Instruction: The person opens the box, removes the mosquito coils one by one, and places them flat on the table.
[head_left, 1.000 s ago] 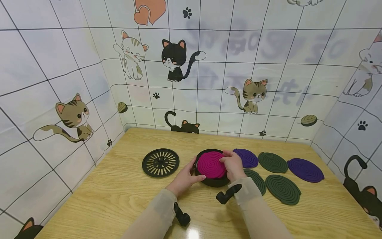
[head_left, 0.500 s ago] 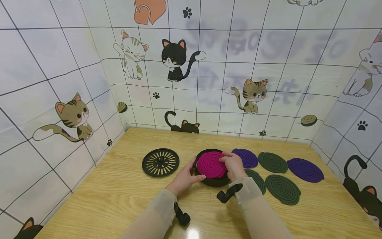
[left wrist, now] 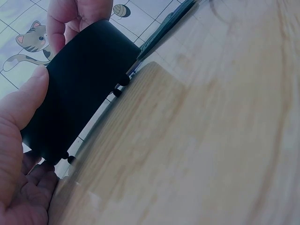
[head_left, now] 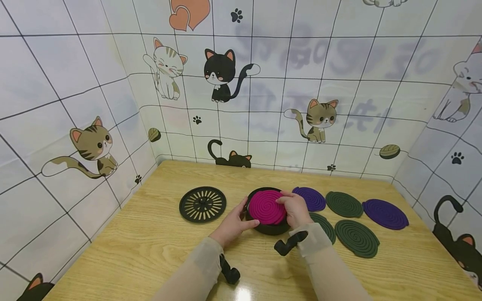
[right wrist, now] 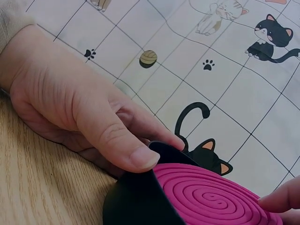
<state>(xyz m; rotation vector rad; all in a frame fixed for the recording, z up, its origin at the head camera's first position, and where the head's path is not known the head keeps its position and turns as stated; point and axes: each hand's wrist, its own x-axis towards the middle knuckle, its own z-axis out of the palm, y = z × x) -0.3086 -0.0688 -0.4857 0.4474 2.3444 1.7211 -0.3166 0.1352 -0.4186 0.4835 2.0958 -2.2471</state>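
Note:
A pink mosquito coil (head_left: 266, 207), wound in a flat spiral, lies in the mouth of a round black coil holder (head_left: 272, 230) on the table. My left hand (head_left: 233, 226) grips the holder from the left, thumb at the front of the rim; in the left wrist view its fingers reach under the holder (left wrist: 86, 77), beside small black feet. My right hand (head_left: 295, 208) pinches the coil at its right edge, and a fingertip (right wrist: 274, 200) shows against the spiral in the right wrist view. A slotted black lid (head_left: 203, 204) sits left of both hands.
Right of the holder lie purple coils (head_left: 385, 214) and several dark green coils (head_left: 357, 238), flat on the wooden table (head_left: 150, 251). One green coil (head_left: 323, 228) is partly hidden by the right hand and sleeve. A cat-print cloth wall (head_left: 271, 138) borders the table's back.

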